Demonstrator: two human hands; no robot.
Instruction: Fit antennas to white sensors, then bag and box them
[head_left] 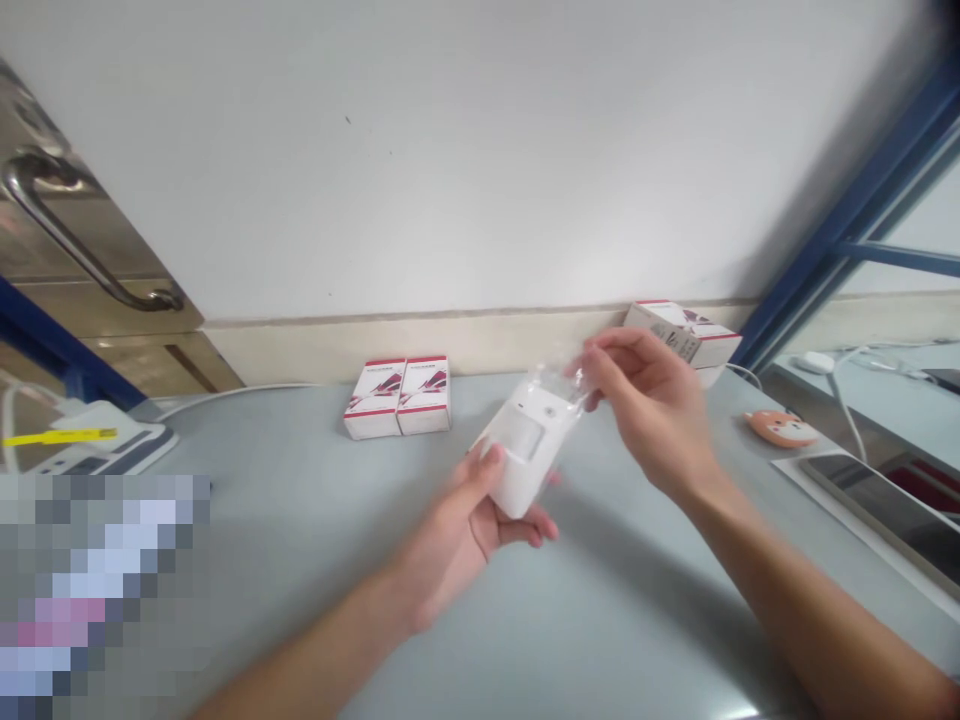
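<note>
A white device, partway wrapped, was held up over the grey desk.
From where I stood, the left hand (pixel 469 510) had the white device (pixel 517 475) in its grip, thumb across the front and fingers beneath, tilted above the grey desk (pixel 315 590). The right hand (pixel 652 400) was pinched narrow at the upper end, fingertips closed on the clear plastic (pixel 559 378). By my reading the job stood midway: the device was out in the open, but the plastic was not off; whether it covered the lower end I couldn't tell. Two small boxes (pixel 394 400) sat side by side near the wall, seemingly closed, and more boxes (pixel 709 342) stood beyond the right hand.
</note>
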